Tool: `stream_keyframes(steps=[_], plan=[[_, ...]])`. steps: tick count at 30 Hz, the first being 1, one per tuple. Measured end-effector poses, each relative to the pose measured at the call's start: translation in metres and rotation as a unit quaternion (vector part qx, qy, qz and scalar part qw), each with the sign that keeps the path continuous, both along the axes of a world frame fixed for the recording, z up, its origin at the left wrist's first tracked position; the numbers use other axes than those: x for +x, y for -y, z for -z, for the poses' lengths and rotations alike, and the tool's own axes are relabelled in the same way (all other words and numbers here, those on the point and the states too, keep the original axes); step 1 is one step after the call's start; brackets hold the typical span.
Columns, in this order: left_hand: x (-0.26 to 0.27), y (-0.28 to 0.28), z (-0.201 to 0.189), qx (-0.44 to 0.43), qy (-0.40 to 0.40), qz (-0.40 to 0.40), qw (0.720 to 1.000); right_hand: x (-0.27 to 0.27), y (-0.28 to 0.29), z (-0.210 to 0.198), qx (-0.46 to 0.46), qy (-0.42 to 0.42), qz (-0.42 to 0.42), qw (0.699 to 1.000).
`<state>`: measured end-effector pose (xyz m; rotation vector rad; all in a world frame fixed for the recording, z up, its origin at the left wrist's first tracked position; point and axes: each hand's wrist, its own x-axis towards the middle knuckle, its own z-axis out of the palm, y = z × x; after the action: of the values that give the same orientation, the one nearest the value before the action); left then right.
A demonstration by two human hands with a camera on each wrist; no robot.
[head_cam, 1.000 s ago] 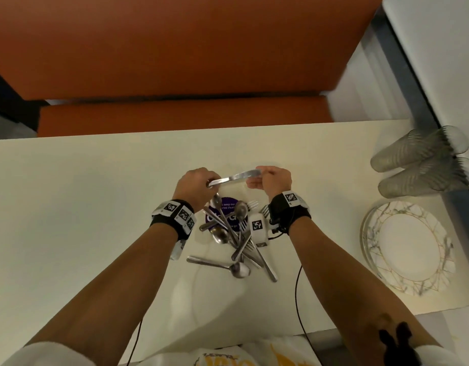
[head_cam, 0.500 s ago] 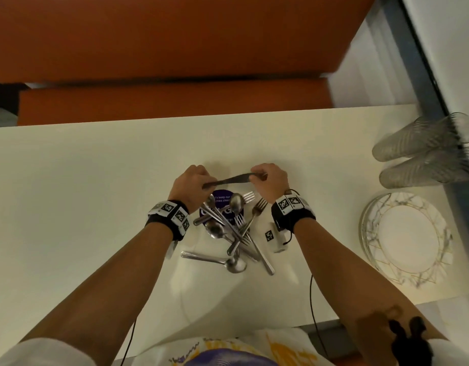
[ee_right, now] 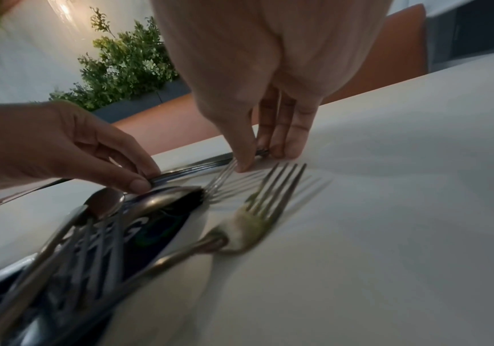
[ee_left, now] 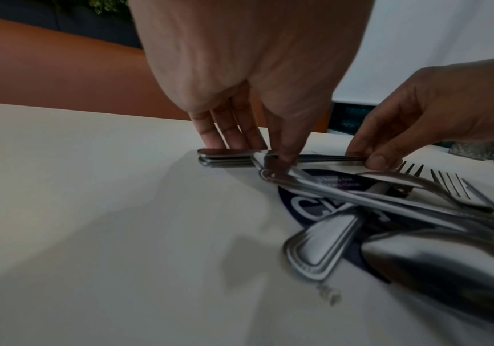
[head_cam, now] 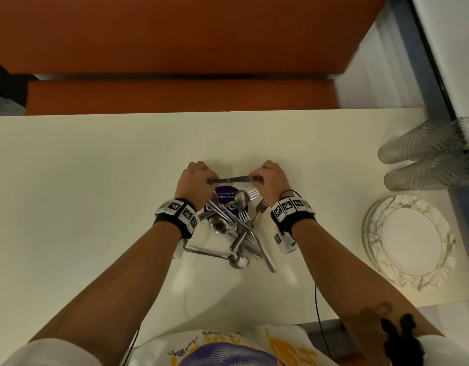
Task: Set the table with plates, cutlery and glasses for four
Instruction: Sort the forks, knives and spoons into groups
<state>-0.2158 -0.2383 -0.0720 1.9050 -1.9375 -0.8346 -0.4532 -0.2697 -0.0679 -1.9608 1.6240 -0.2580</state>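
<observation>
Left hand: the left hand (head_cam: 195, 184) pinches the handle end of a bundle of knives (head_cam: 232, 179), thumb on the near side and fingers (ee_left: 228, 133) on the far side, their tips down at the table (head_cam: 82, 180).
Right hand: the right hand (head_cam: 269, 180) pinches the blade end of the same bundle between thumb and fingertips (ee_right: 281, 140), which also reach the tabletop.
Knives: stacked flat on each other, several in the pile by the left wrist view; they lie crosswise, left to right, on or just above the table at the far edge of the cutlery heap.
Cutlery heap: a loose pile of forks and spoons (head_cam: 236, 228) lies just near of the hands, partly over a round purple sticker (head_cam: 224, 199) on the table; one spoon (head_cam: 220, 256) lies at the near-left of the pile, and one fork (ee_right: 272, 187) points its tines toward the right hand.
Plates: a stack of white plates (head_cam: 410, 243) with gold lines sits at the right edge of the table, well apart from the hands.
Glasses: ribbed clear glasses (head_cam: 428, 157) stand in a group at the far right, just beyond the plates.
Surroundings: an orange bench (head_cam: 175, 96) runs along the far side of the table.
</observation>
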Motion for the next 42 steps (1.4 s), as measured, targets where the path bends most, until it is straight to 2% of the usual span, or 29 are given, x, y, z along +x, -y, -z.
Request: stream_keyframes(steps=[7, 10, 13, 15, 17, 26, 29, 32, 36, 42], plan=[[-0.001, -0.002, -0.002, -0.023, 0.001, 0.013, 1.000, 0.000, -0.003, -0.003, 0.012, -0.036, 0.005, 0.999], [0.000, 0.001, -0.002, -0.023, 0.005, 0.020, 1.000, 0.002, -0.010, -0.009, -0.071, -0.034, 0.020, 0.997], [0.000, 0.001, -0.003, -0.017, 0.010, 0.026, 0.999, 0.012, -0.024, -0.014, -0.097, 0.012, -0.076, 0.992], [0.001, 0.001, -0.002, -0.015, 0.008, 0.026, 1.000, 0.019, -0.036, -0.012, -0.066, -0.026, -0.154, 0.985], [0.001, 0.001, -0.002, -0.015, 0.006, 0.026, 1.000, 0.021, -0.046, -0.007, -0.046, -0.078, -0.186, 0.978], [0.002, -0.005, 0.000, -0.030, 0.010, 0.026, 0.999, -0.009, -0.068, -0.006, 0.021, -0.106, -0.138, 0.985], [0.004, -0.014, 0.001, -0.111, 0.018, 0.030, 0.993, -0.009, -0.070, -0.007, 0.015, -0.097, -0.130, 0.987], [0.002, -0.026, -0.003, -0.166, 0.035, 0.083, 0.982, -0.005, -0.073, -0.008, 0.010, -0.089, -0.132, 0.987], [0.002, -0.047, -0.003, -0.143, 0.045, 0.168, 0.974, 0.003, -0.078, -0.010, 0.005, -0.079, -0.137, 0.987], [0.011, -0.071, 0.004, -0.119, 0.062, 0.151, 0.979, 0.007, -0.089, -0.009, -0.002, -0.082, -0.139, 0.987]])
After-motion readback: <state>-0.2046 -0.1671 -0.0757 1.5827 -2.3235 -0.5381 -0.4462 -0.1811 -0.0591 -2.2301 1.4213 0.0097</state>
